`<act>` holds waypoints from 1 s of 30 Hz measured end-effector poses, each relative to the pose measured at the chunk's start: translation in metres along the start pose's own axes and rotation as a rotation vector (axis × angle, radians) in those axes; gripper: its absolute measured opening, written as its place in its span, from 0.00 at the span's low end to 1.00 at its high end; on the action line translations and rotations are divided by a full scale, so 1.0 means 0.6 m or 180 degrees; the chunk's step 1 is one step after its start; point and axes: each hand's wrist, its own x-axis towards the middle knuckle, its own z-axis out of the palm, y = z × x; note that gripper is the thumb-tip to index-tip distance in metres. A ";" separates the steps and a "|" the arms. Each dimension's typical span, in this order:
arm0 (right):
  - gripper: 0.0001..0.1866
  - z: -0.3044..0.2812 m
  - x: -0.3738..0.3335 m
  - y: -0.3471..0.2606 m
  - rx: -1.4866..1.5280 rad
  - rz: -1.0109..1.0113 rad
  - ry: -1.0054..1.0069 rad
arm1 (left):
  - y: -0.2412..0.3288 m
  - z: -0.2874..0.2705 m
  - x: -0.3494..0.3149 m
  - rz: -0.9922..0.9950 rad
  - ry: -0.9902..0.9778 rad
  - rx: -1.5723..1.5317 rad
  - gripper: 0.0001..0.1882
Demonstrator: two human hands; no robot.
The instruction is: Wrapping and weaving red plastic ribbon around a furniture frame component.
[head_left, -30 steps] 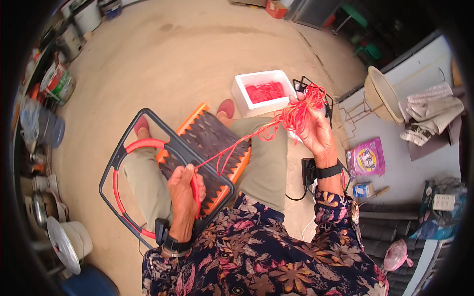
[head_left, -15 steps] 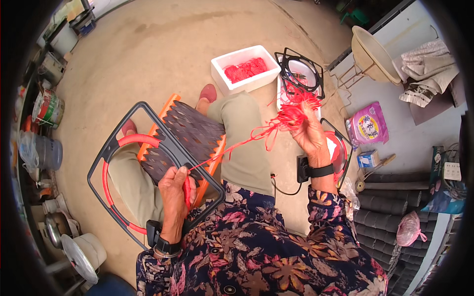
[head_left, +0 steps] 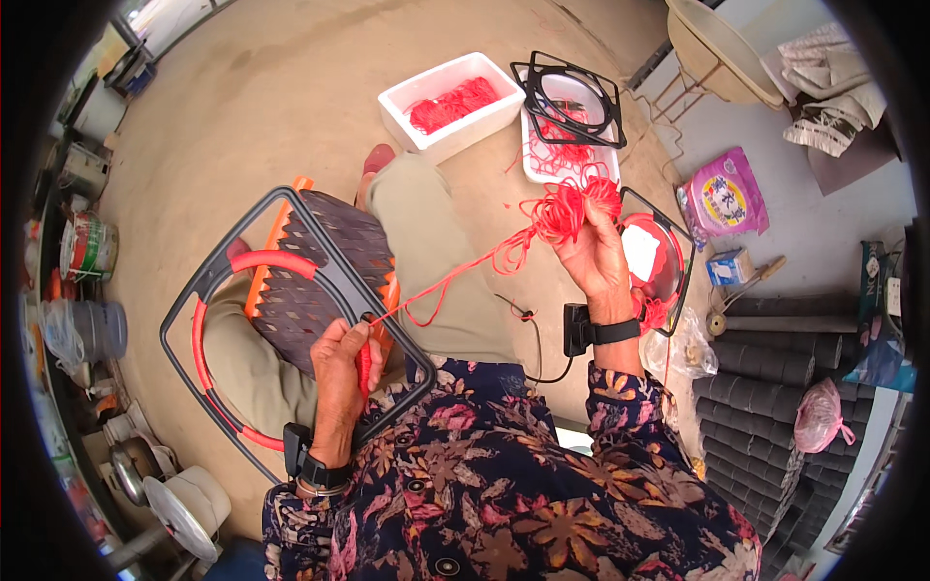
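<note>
A black frame (head_left: 254,207) with a round inner ring tilts over my left thigh, and parts of the ring are wound with red cord (head_left: 260,259). My left hand (head_left: 341,373) is closed on the frame's ring at its near right side, with the thumb pressed down where the cord leaves. From there a strand runs up to the right, with a loop sagging below it. Raised to the right, my right hand (head_left: 598,259) grips a loose bundle of red cord (head_left: 564,211). The bundle's loops stick out above the fingers.
Beyond my knees stand a white foam box (head_left: 465,136) with red cord and a white tray (head_left: 533,167) under another black frame (head_left: 591,136). An orange-edged woven seat (head_left: 334,247) lies between my legs. Right are a cord-wound frame (head_left: 690,271), a purple bag (head_left: 722,198) and dark rolls (head_left: 765,402).
My right hand has moved slightly left and down with the cord bundle, and the strand now hangs in a larger loop. The view has shifted; my left hand keeps its hold.
</note>
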 end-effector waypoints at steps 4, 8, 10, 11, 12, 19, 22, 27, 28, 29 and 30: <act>0.19 -0.030 -0.013 -0.002 0.0985 0.0020 -0.0065 | -0.002 0.005 0.009 0.0011 0.0079 0.0113 0.08; 0.20 -0.023 -0.017 -0.009 0.1255 0.0153 -0.0327 | -0.005 -0.002 0.019 0.1292 0.0999 0.1044 0.06; 0.21 -0.031 -0.021 -0.010 0.0954 -0.0051 -0.0201 | 0.018 0.014 0.012 0.1533 0.1294 0.1179 0.12; 0.22 -0.020 -0.024 -0.010 0.0854 -0.0111 -0.0086 | 0.033 0.026 0.010 0.2076 0.1204 0.1607 0.10; 0.22 -0.018 -0.027 -0.011 0.0853 -0.0107 -0.0076 | 0.044 0.043 0.010 0.2610 0.1095 0.2024 0.09; 0.25 0.023 -0.040 -0.017 0.0926 -0.0203 -0.0682 | 0.040 0.220 0.049 0.2567 -0.1044 0.2316 0.04; 0.24 0.035 -0.040 -0.016 0.1113 -0.0169 -0.0831 | 0.028 0.246 0.054 0.1664 -0.1615 0.1918 0.05; 0.12 0.063 -0.039 -0.015 0.1070 -0.0071 -0.0920 | 0.011 0.250 0.065 0.0636 -0.1861 0.0975 0.04; 0.12 0.061 -0.035 -0.015 0.1075 -0.0066 -0.0919 | 0.012 0.248 0.068 0.0629 -0.1920 0.1040 0.04; 0.10 0.058 -0.029 -0.015 0.0762 -0.0003 -0.1033 | 0.012 0.245 0.069 0.0622 -0.1974 0.1105 0.04; 0.08 0.055 -0.028 -0.017 0.0446 0.0038 -0.1135 | 0.017 0.246 0.068 0.0617 -0.1986 0.1112 0.04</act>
